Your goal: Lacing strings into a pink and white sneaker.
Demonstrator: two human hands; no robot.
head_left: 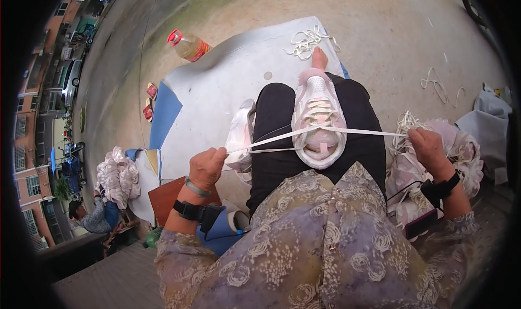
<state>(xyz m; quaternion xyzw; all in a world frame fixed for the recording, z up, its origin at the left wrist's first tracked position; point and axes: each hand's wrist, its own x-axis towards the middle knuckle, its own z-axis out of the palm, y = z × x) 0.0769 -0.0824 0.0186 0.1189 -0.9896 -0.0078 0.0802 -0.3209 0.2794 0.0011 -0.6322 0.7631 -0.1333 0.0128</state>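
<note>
A pale pink and white sneaker (320,119) rests on my lap, its toe pointing away from me and its heel opening toward my body. White shoelace (369,131) runs through its eyelets, and both ends stretch out sideways from the top of the lacing. My left hand (207,169) is closed on one length, left of the shoe. Out to the right, my right hand (429,149) pinches the other length, pulled nearly straight. Beside my left thigh stands another pink and white sneaker (240,135), partly hidden behind my leg.
Loose white laces (310,41) lie on the pale sheet (217,64) ahead, with more laces (436,84) on the ground at right. Pink and white sneakers (407,173) are heaped by my right side. A red-capped bottle (188,45) stands beyond the sheet. Another person (95,215) sits far left.
</note>
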